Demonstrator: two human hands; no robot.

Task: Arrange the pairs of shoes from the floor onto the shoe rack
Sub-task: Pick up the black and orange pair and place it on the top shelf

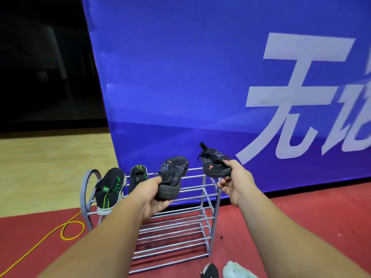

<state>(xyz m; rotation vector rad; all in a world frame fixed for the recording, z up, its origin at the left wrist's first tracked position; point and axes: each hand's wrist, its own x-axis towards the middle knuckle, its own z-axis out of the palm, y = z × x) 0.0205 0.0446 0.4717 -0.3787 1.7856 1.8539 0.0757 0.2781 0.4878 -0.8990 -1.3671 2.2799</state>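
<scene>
While both arms reach over the shoe rack [176, 230], each hand grips 1 shoe of the black pair with orange marks. The left hand [152, 197] has its fingers clenched around the near end of the left shoe [173, 175], whose long axis runs away from the person toward the blue banner [180, 77], above the middle of the rack's top tier. The right hand [234, 183] pinches the right end of the right shoe [214, 165], which hangs over the rack's right edge with its long axis sideways, its laced end raised to the left. I cannot tell toe from heel on either.

2 black-and-green shoes [109, 189] lie at the top tier's left edge, lengthwise from front to back. At the floor's [301, 227] near edge, 1 black shoe tip [209, 270] and 1 pale shoe [236, 269] show. 1 yellow cable [66, 227] loops left of the rack.
</scene>
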